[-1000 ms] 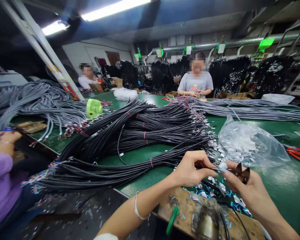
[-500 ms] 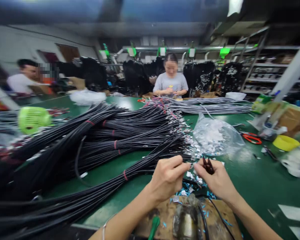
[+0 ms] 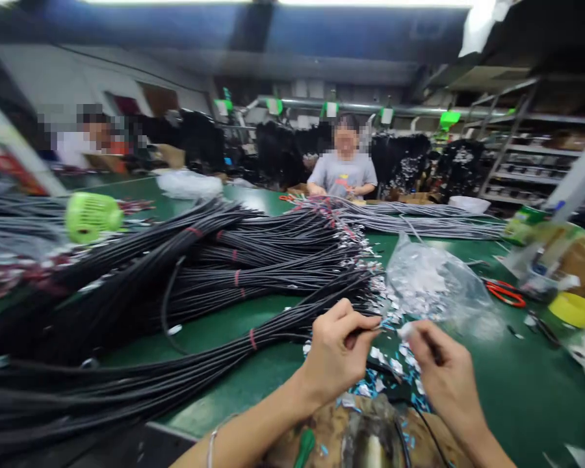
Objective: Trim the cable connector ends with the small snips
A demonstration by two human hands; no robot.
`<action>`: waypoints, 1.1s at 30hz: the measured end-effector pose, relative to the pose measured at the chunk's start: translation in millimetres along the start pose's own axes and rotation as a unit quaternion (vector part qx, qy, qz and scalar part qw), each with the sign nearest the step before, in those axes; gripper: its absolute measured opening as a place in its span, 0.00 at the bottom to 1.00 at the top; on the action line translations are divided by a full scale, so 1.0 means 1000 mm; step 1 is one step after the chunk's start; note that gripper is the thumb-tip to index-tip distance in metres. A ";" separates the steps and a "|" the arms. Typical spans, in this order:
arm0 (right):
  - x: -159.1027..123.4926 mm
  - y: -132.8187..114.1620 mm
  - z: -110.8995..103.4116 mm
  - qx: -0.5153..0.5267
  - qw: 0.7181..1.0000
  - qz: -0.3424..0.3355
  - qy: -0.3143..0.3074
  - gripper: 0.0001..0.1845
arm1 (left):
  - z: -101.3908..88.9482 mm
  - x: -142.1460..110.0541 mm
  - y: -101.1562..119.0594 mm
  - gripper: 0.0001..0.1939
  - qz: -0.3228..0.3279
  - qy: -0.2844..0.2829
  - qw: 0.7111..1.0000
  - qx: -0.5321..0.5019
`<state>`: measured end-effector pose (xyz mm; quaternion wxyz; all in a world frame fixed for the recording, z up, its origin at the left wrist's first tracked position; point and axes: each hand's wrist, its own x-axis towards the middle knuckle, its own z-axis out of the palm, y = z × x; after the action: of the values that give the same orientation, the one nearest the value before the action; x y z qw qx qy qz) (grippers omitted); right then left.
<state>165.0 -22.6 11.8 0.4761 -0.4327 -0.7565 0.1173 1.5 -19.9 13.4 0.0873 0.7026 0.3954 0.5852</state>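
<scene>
One black cable (image 3: pixel 292 336) end between two hands' pinching fingers (image 3: pixel 368 323).

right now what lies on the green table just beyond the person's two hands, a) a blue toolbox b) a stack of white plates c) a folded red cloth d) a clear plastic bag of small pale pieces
d: just past the left hand and right hand a clear plastic bag of small pale pieces lies on the green table, beside the bundled black cables.

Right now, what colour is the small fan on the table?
Lime green fan, seen in the head view.
</scene>
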 end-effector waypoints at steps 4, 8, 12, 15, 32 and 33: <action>0.001 0.018 0.002 0.090 0.990 0.111 0.005 0.18 | -0.004 0.000 0.001 0.06 0.034 0.048 0.998 0.001; -0.004 0.032 0.005 0.114 0.981 0.141 -0.074 0.20 | -0.006 -0.003 0.000 0.06 0.056 0.060 0.997 0.005; -0.005 0.030 0.003 0.125 0.975 0.144 -0.110 0.19 | -0.006 -0.004 -0.001 0.08 0.085 0.060 0.995 0.011; -0.002 0.022 0.004 0.140 0.974 0.147 -0.099 0.18 | -0.004 -0.005 -0.002 0.10 0.103 0.053 0.993 0.020; -0.005 0.001 0.010 0.168 0.962 0.214 -0.037 0.19 | 0.004 -0.013 -0.008 0.16 0.189 0.112 0.970 0.100; -0.004 0.001 0.010 0.167 0.963 0.208 -0.044 0.19 | 0.004 -0.014 -0.007 0.16 0.188 0.113 0.970 0.101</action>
<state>158.2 -22.7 3.2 0.4730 -0.4893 -0.6398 0.3571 1.5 -22.6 -2.4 -0.1413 0.6991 0.3205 0.6233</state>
